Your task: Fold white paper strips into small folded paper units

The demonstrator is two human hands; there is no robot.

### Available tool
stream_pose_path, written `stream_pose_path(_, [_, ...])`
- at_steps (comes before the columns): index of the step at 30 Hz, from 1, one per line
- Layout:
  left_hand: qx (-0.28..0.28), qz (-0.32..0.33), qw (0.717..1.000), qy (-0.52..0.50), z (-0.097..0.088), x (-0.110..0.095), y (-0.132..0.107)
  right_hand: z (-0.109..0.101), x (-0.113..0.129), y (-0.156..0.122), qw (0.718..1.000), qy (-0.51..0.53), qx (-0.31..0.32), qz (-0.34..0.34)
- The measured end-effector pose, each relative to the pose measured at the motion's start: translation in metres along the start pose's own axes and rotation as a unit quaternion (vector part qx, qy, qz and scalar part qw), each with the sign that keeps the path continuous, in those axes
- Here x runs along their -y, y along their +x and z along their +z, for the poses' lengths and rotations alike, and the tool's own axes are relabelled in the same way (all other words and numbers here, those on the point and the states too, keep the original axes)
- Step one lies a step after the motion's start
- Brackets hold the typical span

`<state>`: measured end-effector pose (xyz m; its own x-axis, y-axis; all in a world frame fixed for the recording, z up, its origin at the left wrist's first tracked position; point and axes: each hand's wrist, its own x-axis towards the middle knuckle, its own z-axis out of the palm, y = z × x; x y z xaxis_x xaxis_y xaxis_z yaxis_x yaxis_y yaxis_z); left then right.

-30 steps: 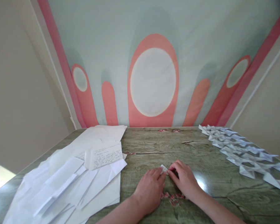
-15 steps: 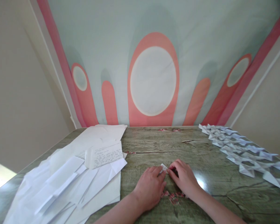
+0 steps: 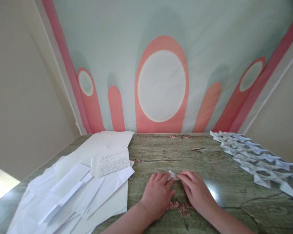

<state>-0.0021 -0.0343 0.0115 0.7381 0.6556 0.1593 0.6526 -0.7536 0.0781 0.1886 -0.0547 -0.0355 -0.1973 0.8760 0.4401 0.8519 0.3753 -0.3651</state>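
A small folded piece of paper [image 3: 172,175], white with grey marks, lies on the wood-patterned table between my two hands. My left hand [image 3: 157,193] rests palm down, its fingertips pressing the paper's left side. From the right, my right hand [image 3: 194,188] has its thumb and forefinger together at the paper's right corner. Fingers hide part of the paper's edges.
Loose white paper sheets [image 3: 70,195] spread over the table's left side, with a handwritten page [image 3: 113,162] on top. Rows of folded paper pieces [image 3: 254,156] line the right side. Behind the table [image 3: 161,149] stands a wall with coral shapes.
My right hand's fingers have straightened and drawn together at the paper's right corner. My left hand stays on the paper. The view has shifted slightly.
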Motion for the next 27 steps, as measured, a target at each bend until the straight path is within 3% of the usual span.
stream_pose_path(12, [-0.009, -0.009, 1.0, -0.004, -0.001, -0.002, 0.0, 0.002, 0.003, -0.004, 0.993, -0.102, 0.044, -0.046])
stream_pose_path(27, [-0.009, -0.016, 1.0, 0.003, -0.001, -0.003, 0.0, -0.011, 0.01, 0.001, 0.985, -0.15, 0.082, -0.02])
